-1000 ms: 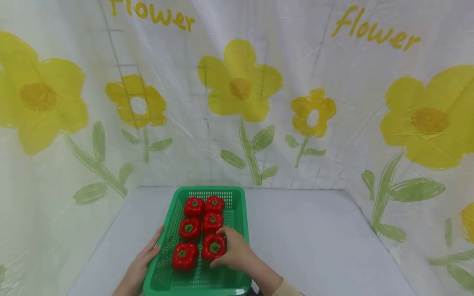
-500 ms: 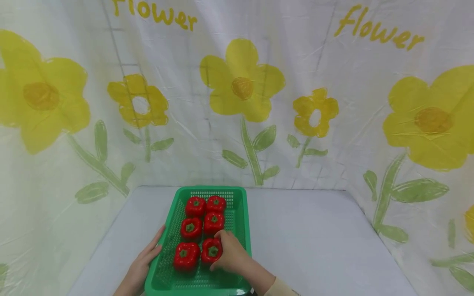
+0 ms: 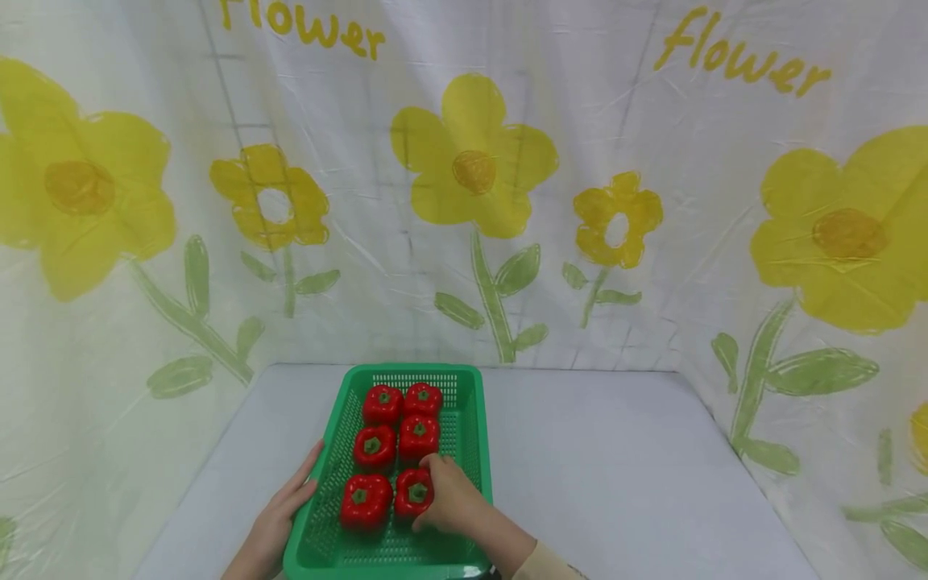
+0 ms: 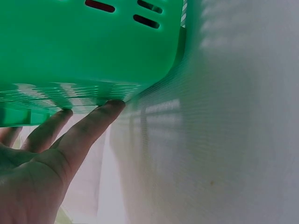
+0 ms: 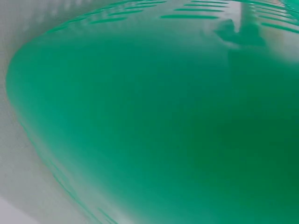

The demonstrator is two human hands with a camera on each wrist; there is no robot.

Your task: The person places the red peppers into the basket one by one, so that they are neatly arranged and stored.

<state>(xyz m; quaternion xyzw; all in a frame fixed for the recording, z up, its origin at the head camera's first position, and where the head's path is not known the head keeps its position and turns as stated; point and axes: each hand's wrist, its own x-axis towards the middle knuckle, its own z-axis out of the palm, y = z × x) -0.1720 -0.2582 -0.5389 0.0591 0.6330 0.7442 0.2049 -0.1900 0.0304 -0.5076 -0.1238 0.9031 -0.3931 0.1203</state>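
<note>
A green plastic basket (image 3: 483, 451) with slotted walls holds several red bell peppers in two columns. My right hand (image 3: 453, 495) reaches over its right rim and grips the nearest bell pepper (image 3: 413, 493) of the right column, thumb at the near side and fingers at the far side. Left of that one sits another bell pepper (image 3: 366, 503). My left hand (image 3: 279, 515) lies along the basket's left side; in the left wrist view its straight fingers (image 4: 91, 128) touch the slotted green wall (image 4: 84, 51). The right wrist view is filled by the basket wall (image 5: 140, 116), and the hand is hidden there.
The basket stands on a white table (image 3: 594, 467), left of its middle. Behind and around the table hangs a white curtain (image 3: 362, 306) printed with yellow flowers. More bell peppers (image 3: 419, 435) lie farther back in the basket.
My right hand has shifted slightly left with the bell pepper, which now sits closer to its left neighbour. The left hand keeps its place at the basket's side.
</note>
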